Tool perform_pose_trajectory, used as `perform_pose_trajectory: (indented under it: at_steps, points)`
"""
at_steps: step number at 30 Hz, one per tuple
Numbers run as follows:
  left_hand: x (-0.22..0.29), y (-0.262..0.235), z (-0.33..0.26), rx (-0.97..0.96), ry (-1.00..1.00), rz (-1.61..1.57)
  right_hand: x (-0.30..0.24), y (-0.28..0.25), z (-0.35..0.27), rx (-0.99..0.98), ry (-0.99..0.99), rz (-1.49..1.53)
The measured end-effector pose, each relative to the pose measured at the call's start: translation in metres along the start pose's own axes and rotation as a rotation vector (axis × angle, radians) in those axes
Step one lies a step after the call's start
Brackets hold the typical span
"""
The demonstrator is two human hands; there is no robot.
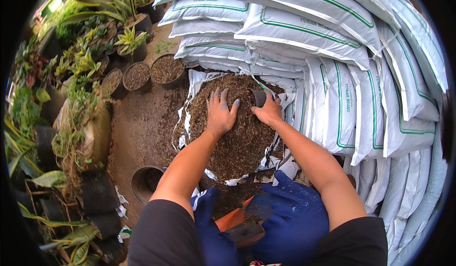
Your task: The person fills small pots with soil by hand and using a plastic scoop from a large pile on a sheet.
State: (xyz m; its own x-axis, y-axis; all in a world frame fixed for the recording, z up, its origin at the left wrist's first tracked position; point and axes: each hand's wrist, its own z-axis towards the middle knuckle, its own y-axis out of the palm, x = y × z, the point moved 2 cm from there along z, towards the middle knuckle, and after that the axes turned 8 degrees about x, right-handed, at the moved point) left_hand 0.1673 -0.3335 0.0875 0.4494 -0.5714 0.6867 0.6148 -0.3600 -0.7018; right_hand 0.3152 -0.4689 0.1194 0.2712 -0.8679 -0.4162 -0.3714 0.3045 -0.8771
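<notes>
A large heap of brown, fibrous potting soil (pixel 237 147) fills the middle, ringed by the torn white edges of a sack (pixel 186 118). My left hand (pixel 221 114) lies on the heap with its fingers spread and soil on the fingertips. To its right, my right hand (pixel 270 110) grips a small dark plant pot (pixel 259 97) by its side. That pot is tilted and partly sunk into the soil, so its inside is mostly hidden. Both forearms reach forward over my knees.
White sacks with green lines (pixel 304 23) are stacked high at the back and right. Soil-filled black pots (pixel 167 70) stand at the back left. An open pot (pixel 146 183) sits on the ground near my left arm. Potted plants (pixel 130 42) crowd the left side.
</notes>
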Motion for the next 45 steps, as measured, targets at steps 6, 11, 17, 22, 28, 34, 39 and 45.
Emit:
perform_pose_trajectory:
  at_steps: [6, 11, 17, 22, 28, 34, 39, 45]
  points:
    - [0.002, 0.008, 0.006, -0.033, 0.090, 0.025, -0.002, -0.028, -0.005, 0.000, -0.024, 0.072]
    - [-0.046, 0.003, 0.048, -0.294, -0.157, 0.142, -0.048, -0.071, -0.037, 0.136, -0.316, -0.006]
    - [-0.046, -0.016, 0.053, -0.212, -0.183, -0.142, -0.089, -0.115, -0.078, 0.314, -0.699, -0.103]
    - [-0.046, -0.018, 0.030, -0.226, -0.054, 0.041, -0.094, -0.122, -0.084, 0.505, -0.762, -0.138]
    - [-0.013, -0.023, 0.016, -0.239, -0.124, 0.098, -0.023, -0.066, -0.016, 0.511, -0.478, -0.202]
    - [-0.005, -0.013, 0.018, -0.220, -0.072, 0.094, 0.022, -0.025, 0.008, 0.293, -0.192, -0.207]
    - [-0.002, -0.002, 0.017, -0.154, 0.119, 0.106, 0.009, -0.011, -0.008, 0.117, -0.048, -0.124]
    - [0.021, 0.018, 0.021, -0.165, 0.124, 0.221, 0.016, -0.007, 0.007, -0.025, 0.089, 0.031]
